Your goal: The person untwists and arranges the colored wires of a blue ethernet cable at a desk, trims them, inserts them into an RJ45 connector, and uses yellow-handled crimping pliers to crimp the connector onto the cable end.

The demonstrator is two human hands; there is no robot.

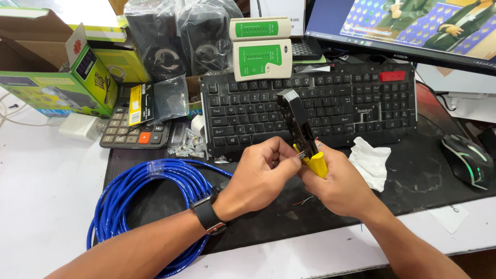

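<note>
My right hand (338, 183) grips the yellow handles of a black crimping tool (295, 121), whose head points up over the keyboard. My left hand (261, 175), with a dark watch on its wrist, pinches something small at the tool's jaw, likely a cable end; the piece itself is hidden by my fingers. A coil of blue network cable (139, 194) lies to the left on the black desk mat (418, 181), under my left forearm.
A black keyboard (351, 106) lies behind my hands, with a white and green cable tester (261, 49) above it. Small clear connectors (188, 147), a calculator (132, 129), green boxes (57, 82), a crumpled tissue (372, 160), a mouse (467, 160) and a monitor (408, 26) surround them.
</note>
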